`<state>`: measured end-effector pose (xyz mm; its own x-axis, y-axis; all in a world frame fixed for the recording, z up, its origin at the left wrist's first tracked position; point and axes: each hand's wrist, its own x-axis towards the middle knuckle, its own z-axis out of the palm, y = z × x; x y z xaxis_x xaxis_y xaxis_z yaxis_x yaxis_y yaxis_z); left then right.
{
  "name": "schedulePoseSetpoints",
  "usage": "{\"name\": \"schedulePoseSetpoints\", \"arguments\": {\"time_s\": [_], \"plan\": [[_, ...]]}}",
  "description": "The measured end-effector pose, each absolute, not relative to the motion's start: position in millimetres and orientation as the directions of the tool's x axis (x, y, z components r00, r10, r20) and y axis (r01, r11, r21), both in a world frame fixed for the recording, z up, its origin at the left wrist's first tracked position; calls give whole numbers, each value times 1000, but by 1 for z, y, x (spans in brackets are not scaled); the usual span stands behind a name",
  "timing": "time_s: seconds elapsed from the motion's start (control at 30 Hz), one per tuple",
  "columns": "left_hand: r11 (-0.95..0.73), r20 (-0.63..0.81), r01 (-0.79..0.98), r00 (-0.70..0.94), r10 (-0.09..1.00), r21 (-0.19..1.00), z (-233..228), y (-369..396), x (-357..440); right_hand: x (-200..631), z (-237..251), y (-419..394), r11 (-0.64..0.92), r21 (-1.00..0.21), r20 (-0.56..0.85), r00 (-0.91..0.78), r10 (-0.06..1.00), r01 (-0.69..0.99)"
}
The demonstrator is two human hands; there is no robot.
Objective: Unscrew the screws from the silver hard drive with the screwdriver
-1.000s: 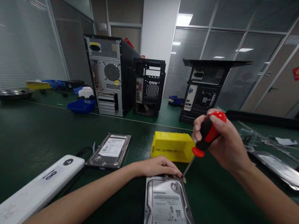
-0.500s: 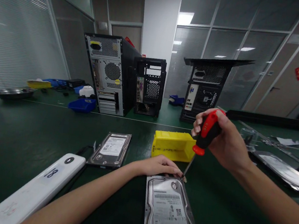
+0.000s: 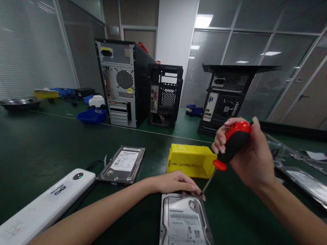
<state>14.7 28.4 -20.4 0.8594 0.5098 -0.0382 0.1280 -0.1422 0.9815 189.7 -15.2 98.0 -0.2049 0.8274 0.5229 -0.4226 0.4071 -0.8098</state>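
Observation:
A silver hard drive (image 3: 187,232) lies label up on the green table in front of me, cut off by the lower frame edge. My left hand (image 3: 175,183) grips its far end, with the fingers curled by the far right corner. In my right hand (image 3: 248,153) is a red and black screwdriver (image 3: 235,142), held at a slant by its handle. Its thin shaft runs down to that same corner, close to my left fingertips. Whether the tip sits in a screw is too small to tell. Just beyond stands a yellow bin (image 3: 190,161), its open side toward the right.
A second hard drive (image 3: 124,163) lies left of the bin, near a white power bank (image 3: 47,203) marked 18. Another drive (image 3: 314,186) lies at the right. Computer cases (image 3: 141,83) stand at the back, with a blue bin (image 3: 92,116) before them.
The screwdriver handle has turned in my right hand, showing more of its black side, and my thumb has shifted up over its end. My left hand stays at the drive's far end.

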Motion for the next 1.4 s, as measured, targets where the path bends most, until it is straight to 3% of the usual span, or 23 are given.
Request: {"name": "schedulePoseSetpoints", "arguments": {"time_s": [0.3, 0.87, 1.4], "plan": [[-160, -57, 156, 865, 499, 975, -19, 29, 14, 193, 102, -16, 422, -829, 482, -87, 872, -366], [-180, -41, 145, 874, 484, 973, -23, 33, 14, 194, 99, -13, 441, -817, 539, -219, 813, -371], [-188, -54, 168, 867, 495, 968, -19, 30, 14, 192, 103, -17, 429, -825, 513, -168, 842, -369]]}}
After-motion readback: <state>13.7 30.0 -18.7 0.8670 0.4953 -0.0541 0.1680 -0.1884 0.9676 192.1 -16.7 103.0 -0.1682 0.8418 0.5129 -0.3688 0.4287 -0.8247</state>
